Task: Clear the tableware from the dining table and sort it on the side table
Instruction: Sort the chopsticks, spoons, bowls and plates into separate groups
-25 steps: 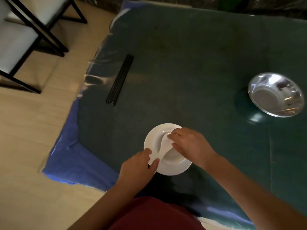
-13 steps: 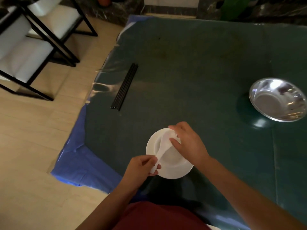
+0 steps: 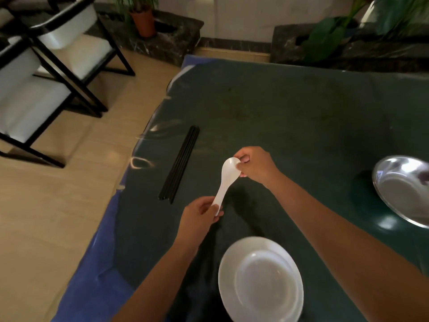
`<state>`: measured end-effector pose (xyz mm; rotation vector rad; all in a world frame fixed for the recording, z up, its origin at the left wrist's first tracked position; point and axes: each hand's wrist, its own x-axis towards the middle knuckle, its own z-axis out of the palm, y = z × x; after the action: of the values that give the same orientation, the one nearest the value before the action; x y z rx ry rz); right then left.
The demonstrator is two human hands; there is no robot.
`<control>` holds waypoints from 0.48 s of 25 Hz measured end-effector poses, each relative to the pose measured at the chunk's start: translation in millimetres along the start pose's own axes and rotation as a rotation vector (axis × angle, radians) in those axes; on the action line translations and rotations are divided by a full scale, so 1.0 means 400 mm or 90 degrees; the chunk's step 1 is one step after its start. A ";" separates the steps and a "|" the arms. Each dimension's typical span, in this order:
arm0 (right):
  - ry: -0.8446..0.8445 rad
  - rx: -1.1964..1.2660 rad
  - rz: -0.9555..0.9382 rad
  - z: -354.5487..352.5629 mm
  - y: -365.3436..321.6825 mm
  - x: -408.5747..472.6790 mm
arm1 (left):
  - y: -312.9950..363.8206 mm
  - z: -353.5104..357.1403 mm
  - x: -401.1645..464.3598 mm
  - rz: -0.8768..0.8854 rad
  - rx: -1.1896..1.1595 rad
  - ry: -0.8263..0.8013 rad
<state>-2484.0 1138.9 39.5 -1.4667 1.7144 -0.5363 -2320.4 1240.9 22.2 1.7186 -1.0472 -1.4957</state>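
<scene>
White spoon (image 3: pixel 226 182) above counter (image 3: pixel 290 117) | left hand (image 3: pixel 199 218) pinches handle, right hand (image 3: pixel 256 166) grips bowl end | white plate (image 3: pixel 260 280) nearer than spoon, black chopsticks (image 3: pixel 180 165) left of spoon

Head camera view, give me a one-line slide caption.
Both hands, left hand and right hand, hold a white spoon above the white plate.

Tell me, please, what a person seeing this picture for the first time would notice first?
First, the white spoon held above the dark green table: the left hand grips its handle, the right hand pinches its bowl. Next, the empty white plate near the table's close edge, and the shiny metal bowl at far right. Black chopsticks lie left of the hands.
</scene>
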 end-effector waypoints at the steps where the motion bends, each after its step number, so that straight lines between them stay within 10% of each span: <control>1: 0.003 -0.015 0.003 0.012 -0.001 0.047 | -0.003 -0.002 0.043 0.009 0.025 0.012; 12: 0.035 -0.058 0.014 0.114 0.047 0.312 | -0.049 0.012 0.318 0.179 0.319 0.082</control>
<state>-2460.8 1032.1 -38.5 -1.5081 1.8159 -0.4964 -2316.6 1140.1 -57.8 1.8633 -1.6142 -0.9836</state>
